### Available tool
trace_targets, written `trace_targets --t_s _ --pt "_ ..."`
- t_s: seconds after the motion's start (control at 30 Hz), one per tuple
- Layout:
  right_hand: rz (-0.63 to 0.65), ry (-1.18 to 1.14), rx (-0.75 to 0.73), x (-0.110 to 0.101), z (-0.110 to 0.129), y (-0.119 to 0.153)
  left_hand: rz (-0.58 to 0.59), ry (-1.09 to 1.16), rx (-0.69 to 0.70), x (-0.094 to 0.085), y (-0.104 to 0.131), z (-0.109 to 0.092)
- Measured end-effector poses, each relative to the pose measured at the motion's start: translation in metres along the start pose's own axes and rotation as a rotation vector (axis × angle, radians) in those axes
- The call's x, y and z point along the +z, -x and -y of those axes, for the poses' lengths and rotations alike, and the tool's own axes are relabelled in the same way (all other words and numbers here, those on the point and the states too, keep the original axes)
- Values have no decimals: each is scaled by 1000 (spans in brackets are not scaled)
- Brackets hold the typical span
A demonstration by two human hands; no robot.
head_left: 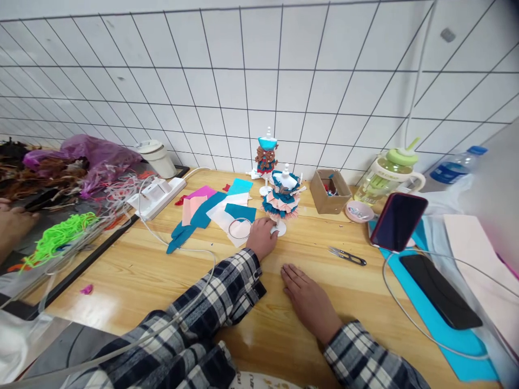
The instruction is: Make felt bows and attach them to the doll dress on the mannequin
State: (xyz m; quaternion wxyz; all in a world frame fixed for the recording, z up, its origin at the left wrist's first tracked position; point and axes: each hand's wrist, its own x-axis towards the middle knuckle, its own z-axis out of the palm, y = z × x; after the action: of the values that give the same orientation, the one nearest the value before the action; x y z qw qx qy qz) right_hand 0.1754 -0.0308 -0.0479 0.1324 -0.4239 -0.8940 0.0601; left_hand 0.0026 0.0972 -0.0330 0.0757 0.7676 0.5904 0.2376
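Observation:
My left hand (pixel 263 238) is closed at the white round base of a miniature dress form (pixel 280 205), thumb on the base's edge. Ruffled teal and pale pink fabric dresses that form, which stands upright. Flat on the wooden table lies my right hand (pixel 310 300), fingers stretched out, holding nothing. Behind the first form stands a second miniature dress form (pixel 266 156) with a turquoise top and brown and red trim. Just left of my left hand are a thin ring (pixel 239 228) and teal, white, pink and turquoise fabric pieces (pixel 203 212).
Thread snips (pixel 347 256) lie to the right, near a cardboard box (pixel 330 192) and a small pink bowl (pixel 359 211). Phones (pixel 399 221), a jug (pixel 385 175) and cables stand farther right. A power strip (pixel 157 195) and another person's hand (pixel 16 224) are left.

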Motion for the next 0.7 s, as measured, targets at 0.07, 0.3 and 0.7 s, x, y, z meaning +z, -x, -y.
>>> trace_targets --t_s 0.07,0.3,0.7 --pt "-11 -27 7 0 -3 0 0 -5 3 1 0 1" --pt "-79 -350 139 -15 -17 6 -5 -9 9 3 -1 2" --pt "-51 -472 250 -12 -26 -25 -9 -23 10 2 -1 -1"
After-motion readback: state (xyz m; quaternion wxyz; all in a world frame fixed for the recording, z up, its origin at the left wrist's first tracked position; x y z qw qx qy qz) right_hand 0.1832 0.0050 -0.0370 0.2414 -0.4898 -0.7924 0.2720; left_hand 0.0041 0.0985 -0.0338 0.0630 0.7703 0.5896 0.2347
